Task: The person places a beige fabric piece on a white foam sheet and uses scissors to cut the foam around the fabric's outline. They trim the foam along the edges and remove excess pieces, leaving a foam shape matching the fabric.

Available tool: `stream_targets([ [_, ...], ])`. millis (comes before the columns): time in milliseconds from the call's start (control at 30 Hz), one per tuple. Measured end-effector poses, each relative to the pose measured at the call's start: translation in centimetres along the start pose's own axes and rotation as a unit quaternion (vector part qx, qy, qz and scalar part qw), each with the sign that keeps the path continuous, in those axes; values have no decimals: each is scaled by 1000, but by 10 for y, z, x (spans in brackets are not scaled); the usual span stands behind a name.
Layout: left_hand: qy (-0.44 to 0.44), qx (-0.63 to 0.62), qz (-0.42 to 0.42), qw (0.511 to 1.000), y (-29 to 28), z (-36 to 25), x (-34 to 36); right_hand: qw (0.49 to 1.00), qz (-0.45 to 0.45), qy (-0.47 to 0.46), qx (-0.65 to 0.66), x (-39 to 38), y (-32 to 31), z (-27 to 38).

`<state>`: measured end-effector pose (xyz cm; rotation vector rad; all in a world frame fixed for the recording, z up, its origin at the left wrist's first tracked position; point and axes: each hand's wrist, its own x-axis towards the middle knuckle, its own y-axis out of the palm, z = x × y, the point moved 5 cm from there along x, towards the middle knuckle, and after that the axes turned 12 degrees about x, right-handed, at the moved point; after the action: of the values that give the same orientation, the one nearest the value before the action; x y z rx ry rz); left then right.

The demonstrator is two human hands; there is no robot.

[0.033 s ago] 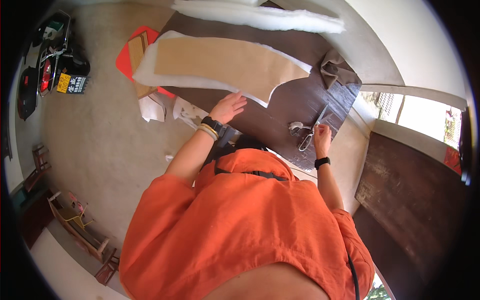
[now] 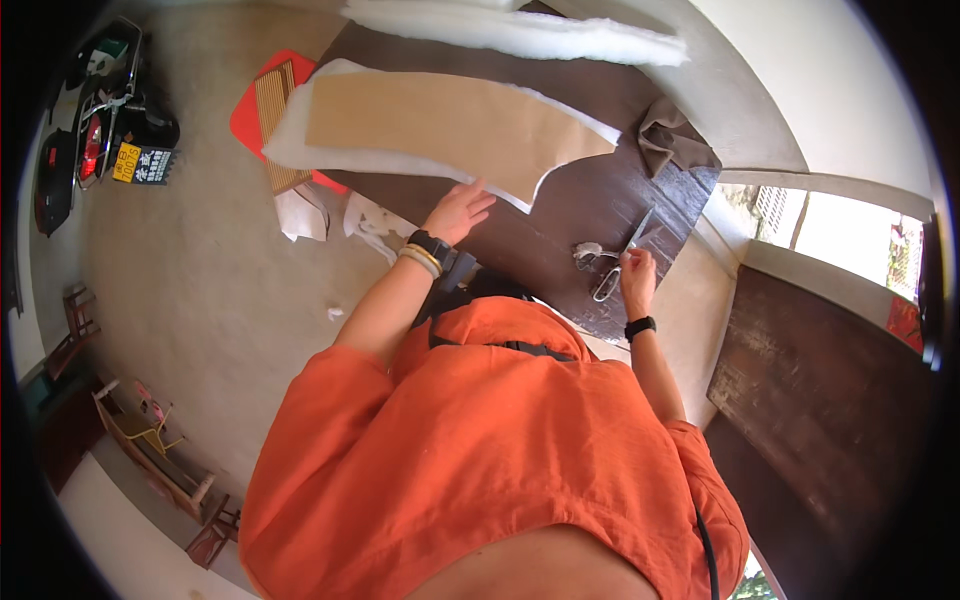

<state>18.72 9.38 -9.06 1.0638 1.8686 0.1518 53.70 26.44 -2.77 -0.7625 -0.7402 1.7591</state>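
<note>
A tan paper pattern piece (image 2: 430,115) lies on white batting (image 2: 285,140), whose edge shows around it, on the dark brown table (image 2: 560,250). Just below the near edge of the batting, my left hand (image 2: 461,212) is open, its fingers stretched out and holding nothing. Farther right, my right hand (image 2: 637,278) has its fingers bent and closed at the middle of a pair of scissors (image 2: 605,287). The blades point away from me and the handle loops toward me. A small white object (image 2: 590,251) lies beside the scissors; its kind is unclear.
A roll of white batting (image 2: 520,35) stretches along the table's far edge. A crumpled grey-brown cloth (image 2: 672,138) sits at the right corner. Left of the table stands a red stool (image 2: 245,120) with a striped mat, near white scraps (image 2: 302,215). A motorbike (image 2: 100,130) is parked far left.
My right hand has shifted very slightly left over the scissors. My left hand keeps its place by the batting, and the view has moved a touch.
</note>
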Motion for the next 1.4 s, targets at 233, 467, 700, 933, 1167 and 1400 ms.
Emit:
stream_targets([
  [233,107,-67,-159,979,29,18,27,993,101,-33,56,-26,27,12],
  [467,134,-57,-172,974,28,18,35,989,141,-49,-8,-13,13,-4],
  [700,108,17,-163,981,25,38,26,986,141,-85,3,-26,13,-5],
  [933,56,147,-137,978,21,40,-3,973,192,-61,-113,-30,7,-2],
  [1167,6,203,-72,976,21,41,-13,964,191,-59,-173,-27,-10,-19],
  [1400,14,241,-54,969,25,42,-13,979,167,-43,-111,-44,-13,-23],
])
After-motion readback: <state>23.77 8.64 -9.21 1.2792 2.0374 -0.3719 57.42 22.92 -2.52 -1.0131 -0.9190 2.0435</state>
